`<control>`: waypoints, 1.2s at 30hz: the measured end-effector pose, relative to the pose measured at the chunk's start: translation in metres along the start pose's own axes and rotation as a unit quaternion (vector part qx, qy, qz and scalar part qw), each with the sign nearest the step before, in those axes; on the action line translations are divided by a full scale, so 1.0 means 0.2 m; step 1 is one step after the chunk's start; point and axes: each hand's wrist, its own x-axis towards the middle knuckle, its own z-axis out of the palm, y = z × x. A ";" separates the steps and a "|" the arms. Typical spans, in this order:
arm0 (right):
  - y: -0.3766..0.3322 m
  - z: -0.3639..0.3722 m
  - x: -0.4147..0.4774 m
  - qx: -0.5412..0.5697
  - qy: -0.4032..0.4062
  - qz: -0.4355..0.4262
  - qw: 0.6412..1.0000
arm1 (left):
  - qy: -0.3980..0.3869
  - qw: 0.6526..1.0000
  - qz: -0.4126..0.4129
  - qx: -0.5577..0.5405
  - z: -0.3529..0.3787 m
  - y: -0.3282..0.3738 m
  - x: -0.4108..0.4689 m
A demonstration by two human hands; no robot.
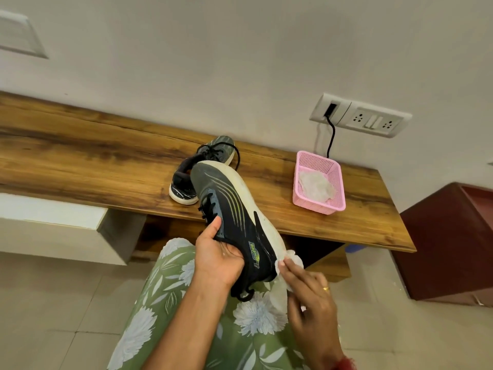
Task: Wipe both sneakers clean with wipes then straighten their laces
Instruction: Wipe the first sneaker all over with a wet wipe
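Two sneakers were in view. One dark sneaker [234,209] was held up in the middle, its toe pointing to 11 o'clock and its white sole turned to the right. The left hand [218,257] gripped its upper, with the thumb beside the laces and the fingers curled under. The right hand [312,297], at 5 o'clock from this shoe, pinched one white wipe [290,259] against the sole near the heel. The second sneaker [202,169] stood on the wooden bench [80,156] at 11 o'clock. One pink basket [320,206], at 2 o'clock, held one crumpled white lump [316,186]
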 end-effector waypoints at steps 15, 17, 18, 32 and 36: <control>-0.09 0.05 0.70 0.045 -0.025 0.044 0.998 | -0.010 0.996 -0.018 0.081 0.02 -0.06 -0.01; -0.08 0.06 0.65 0.038 -0.101 0.025 0.994 | -0.015 0.997 -0.015 0.071 0.02 -0.04 -0.01; -0.07 0.06 0.60 0.039 -0.112 0.011 0.993 | -0.014 0.998 -0.011 0.067 0.02 -0.03 -0.01; 0.02 -0.10 0.04 -0.016 -0.135 0.015 0.991 | 0.011 1.000 -0.004 0.026 0.01 0.01 -0.01; -0.04 -0.16 0.08 0.024 -0.008 0.029 0.999 | -0.001 0.999 0.012 0.044 0.02 0.01 -0.02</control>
